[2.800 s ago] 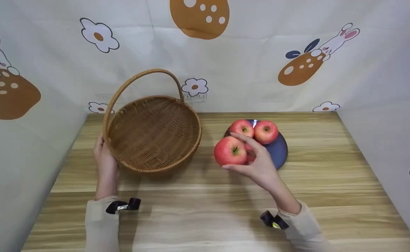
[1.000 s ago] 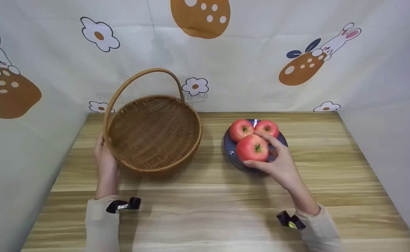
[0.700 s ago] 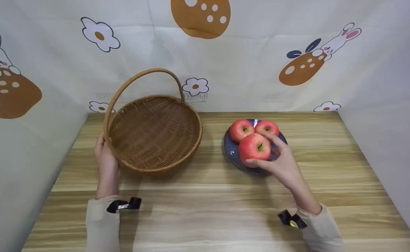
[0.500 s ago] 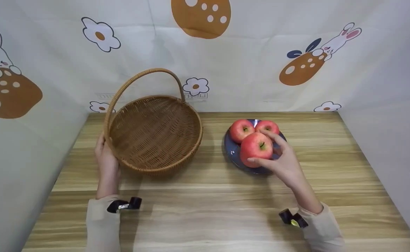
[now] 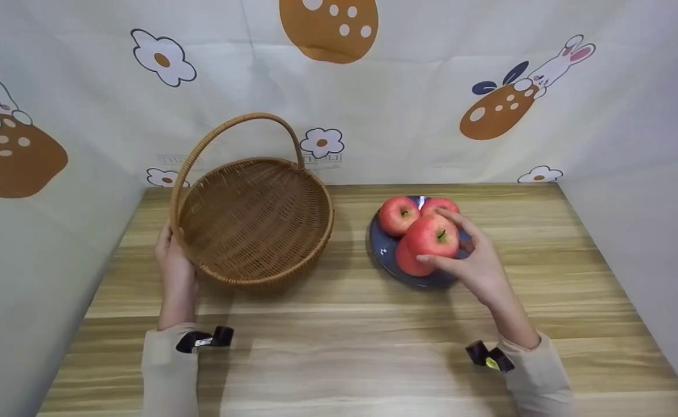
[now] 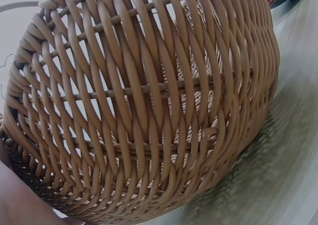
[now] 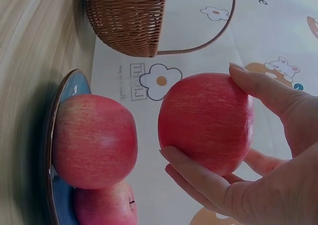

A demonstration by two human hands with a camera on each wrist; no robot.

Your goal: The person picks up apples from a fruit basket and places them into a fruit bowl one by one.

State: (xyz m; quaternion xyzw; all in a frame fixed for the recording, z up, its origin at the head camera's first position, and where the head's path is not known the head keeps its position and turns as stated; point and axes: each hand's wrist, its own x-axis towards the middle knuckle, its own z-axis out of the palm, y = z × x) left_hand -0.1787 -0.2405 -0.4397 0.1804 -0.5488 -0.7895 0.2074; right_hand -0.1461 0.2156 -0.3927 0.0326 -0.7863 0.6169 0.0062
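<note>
A red apple (image 5: 432, 234) is in my right hand (image 5: 480, 269), held between thumb and fingers above the blue plate (image 5: 382, 255). In the right wrist view, a gap separates the held apple (image 7: 206, 123) from a lower apple (image 7: 94, 140). Three other apples sit on the plate; the front one (image 5: 413, 262) is partly covered by the held apple. My left hand (image 5: 176, 266) holds the left side of a brown wicker basket (image 5: 257, 220), near the handle's foot. The basket hides part of its fingers. Close up, the left wrist view shows the basket's woven side (image 6: 149, 96).
Both the basket and the plate stand toward the back of the wooden table (image 5: 327, 347), the plate on the right. A patterned cloth (image 5: 408, 116) hangs behind and at both sides. The basket's tall handle (image 5: 240, 119) arches up.
Earlier my right hand held the apple left of the plate's middle. It has since moved right, then slightly up and back, uncovering the front apple. The left hand and basket stay put.
</note>
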